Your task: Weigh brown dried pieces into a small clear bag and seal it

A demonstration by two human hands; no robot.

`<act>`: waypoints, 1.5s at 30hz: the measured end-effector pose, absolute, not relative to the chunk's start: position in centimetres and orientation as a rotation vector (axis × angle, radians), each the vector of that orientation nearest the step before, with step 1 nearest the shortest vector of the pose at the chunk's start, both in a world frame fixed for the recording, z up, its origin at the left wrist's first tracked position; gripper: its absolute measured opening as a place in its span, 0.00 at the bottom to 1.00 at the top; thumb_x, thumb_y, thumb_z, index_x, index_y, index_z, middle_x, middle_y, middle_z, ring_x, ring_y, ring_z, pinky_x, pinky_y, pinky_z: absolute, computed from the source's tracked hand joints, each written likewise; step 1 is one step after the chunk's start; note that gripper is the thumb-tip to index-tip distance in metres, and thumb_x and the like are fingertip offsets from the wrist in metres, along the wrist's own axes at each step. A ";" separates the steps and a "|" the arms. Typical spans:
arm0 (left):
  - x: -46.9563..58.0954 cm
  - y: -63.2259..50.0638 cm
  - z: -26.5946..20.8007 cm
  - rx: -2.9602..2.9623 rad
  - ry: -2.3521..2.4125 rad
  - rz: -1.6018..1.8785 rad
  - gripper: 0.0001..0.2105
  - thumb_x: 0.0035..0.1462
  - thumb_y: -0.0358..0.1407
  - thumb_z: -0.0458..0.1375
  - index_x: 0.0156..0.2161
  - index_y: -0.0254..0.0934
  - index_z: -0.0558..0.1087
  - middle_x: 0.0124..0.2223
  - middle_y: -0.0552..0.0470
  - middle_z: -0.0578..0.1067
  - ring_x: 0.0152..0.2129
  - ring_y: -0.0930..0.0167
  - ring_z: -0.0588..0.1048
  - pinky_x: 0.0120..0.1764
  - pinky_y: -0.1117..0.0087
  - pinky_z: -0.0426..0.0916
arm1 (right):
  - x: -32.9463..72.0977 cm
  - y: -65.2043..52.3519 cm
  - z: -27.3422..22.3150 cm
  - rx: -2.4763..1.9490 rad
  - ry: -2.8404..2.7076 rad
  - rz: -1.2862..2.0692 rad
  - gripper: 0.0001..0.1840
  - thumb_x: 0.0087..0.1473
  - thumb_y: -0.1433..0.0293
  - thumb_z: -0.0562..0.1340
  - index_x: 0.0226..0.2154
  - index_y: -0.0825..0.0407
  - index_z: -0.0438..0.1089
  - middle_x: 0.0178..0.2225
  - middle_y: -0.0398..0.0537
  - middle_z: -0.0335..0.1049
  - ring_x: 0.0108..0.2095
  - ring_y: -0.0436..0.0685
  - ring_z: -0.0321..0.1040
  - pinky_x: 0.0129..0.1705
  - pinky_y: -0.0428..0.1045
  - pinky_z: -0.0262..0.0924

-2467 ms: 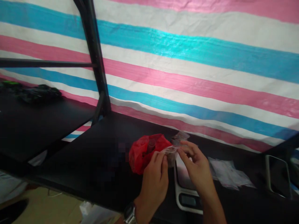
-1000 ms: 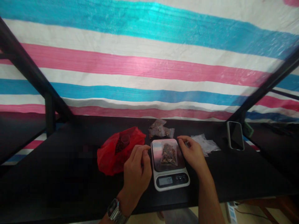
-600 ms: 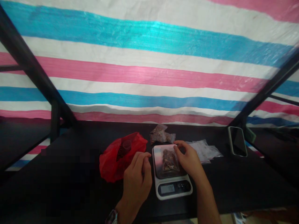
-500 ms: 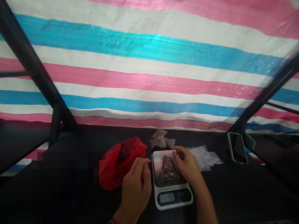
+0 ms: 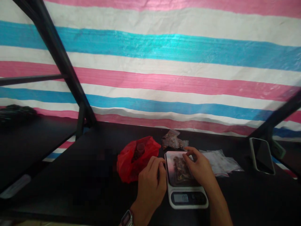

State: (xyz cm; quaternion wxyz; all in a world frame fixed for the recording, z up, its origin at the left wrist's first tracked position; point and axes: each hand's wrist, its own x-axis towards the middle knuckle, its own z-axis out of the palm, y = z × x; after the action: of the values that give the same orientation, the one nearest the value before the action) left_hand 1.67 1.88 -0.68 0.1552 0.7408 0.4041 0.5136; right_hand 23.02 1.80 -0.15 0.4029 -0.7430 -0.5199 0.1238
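A white digital scale [image 5: 188,198] sits on the black table [image 5: 94,175]. On its platform lies a small clear bag of brown pieces [image 5: 180,165]. My right hand [image 5: 199,166] rests on the platform's right side, fingertips touching the bag's top edge. My left hand [image 5: 150,185] hovers loosely curled just left of the scale, thumb and fingers together, and whether it holds anything I cannot tell. A red plastic bag [image 5: 136,157] with dark contents and a small cup inside lies left of my left hand.
Filled small bags [image 5: 172,142] lie behind the scale. A pile of empty clear bags [image 5: 221,161] lies to the right, a phone [image 5: 262,150] farther right. Black frame posts [image 5: 58,59] rise at left; a striped tarp [image 5: 164,62] hangs behind.
The small bag went from between my hands onto the scale platform. My right hand slid from the scale's right side onto the bag. The view shifted left.
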 end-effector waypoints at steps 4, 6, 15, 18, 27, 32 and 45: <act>1.6 2.0 -0.6 2.098 1.181 1.454 0.14 0.72 0.30 0.46 0.39 0.40 0.74 0.34 0.53 0.77 0.29 0.71 0.80 0.33 0.71 0.69 | 23.0 2.0 -0.4 -1.892 -1.315 0.303 0.28 0.50 0.53 0.60 0.46 0.52 0.80 0.35 0.53 0.80 0.36 0.67 0.74 0.40 0.58 0.63; 1.7 2.0 -0.7 2.089 1.208 1.411 0.15 0.72 0.31 0.46 0.38 0.40 0.74 0.35 0.52 0.78 0.30 0.70 0.80 0.34 0.70 0.69 | 22.9 2.0 -0.4 -1.879 -1.312 0.315 0.28 0.49 0.53 0.60 0.46 0.51 0.80 0.34 0.52 0.80 0.34 0.66 0.73 0.39 0.57 0.62; 3.0 2.4 -1.6 1.795 1.237 1.237 0.13 0.72 0.39 0.49 0.48 0.41 0.76 0.46 0.47 0.81 0.44 0.63 0.80 0.48 0.62 0.71 | 20.9 1.7 1.2 -1.446 -1.042 0.718 0.26 0.47 0.53 0.72 0.45 0.50 0.77 0.32 0.47 0.78 0.28 0.56 0.68 0.29 0.50 0.59; 3.2 2.8 -1.5 1.562 1.197 1.246 0.16 0.70 0.43 0.53 0.55 0.39 0.75 0.52 0.44 0.81 0.50 0.61 0.79 0.54 0.59 0.70 | 19.9 1.4 2.2 -1.225 -0.945 0.856 0.28 0.44 0.52 0.78 0.43 0.49 0.77 0.34 0.46 0.79 0.32 0.56 0.72 0.33 0.49 0.63; 2.7 3.3 -0.7 1.538 0.976 1.428 0.10 0.68 0.39 0.58 0.41 0.40 0.81 0.39 0.50 0.82 0.38 0.68 0.80 0.44 0.69 0.74 | 17.2 1.7 2.6 -1.080 -0.933 0.819 0.22 0.50 0.55 0.77 0.44 0.46 0.76 0.37 0.44 0.78 0.38 0.54 0.73 0.41 0.49 0.66; 1.7 3.5 -0.6 1.629 0.983 1.660 0.08 0.67 0.35 0.61 0.41 0.41 0.83 0.39 0.51 0.82 0.37 0.69 0.80 0.42 0.71 0.75 | 16.4 2.0 1.9 -1.175 -1.116 0.689 0.17 0.56 0.61 0.72 0.47 0.47 0.76 0.36 0.44 0.78 0.34 0.54 0.68 0.40 0.51 0.63; 0.0 4.3 0.0 1.589 1.100 1.809 0.09 0.65 0.33 0.63 0.31 0.40 0.78 0.31 0.57 0.78 0.28 0.75 0.77 0.33 0.79 0.72 | 14.2 2.7 2.7 -1.165 -1.322 0.648 0.11 0.57 0.68 0.68 0.45 0.46 0.75 0.34 0.42 0.78 0.32 0.54 0.64 0.39 0.50 0.62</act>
State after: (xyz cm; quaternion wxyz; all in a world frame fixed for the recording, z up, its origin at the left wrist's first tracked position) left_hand 0.05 4.31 -0.03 0.2447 0.5819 0.4031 0.6626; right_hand 14.23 2.73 2.74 0.5908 -0.5006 -0.5682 0.2784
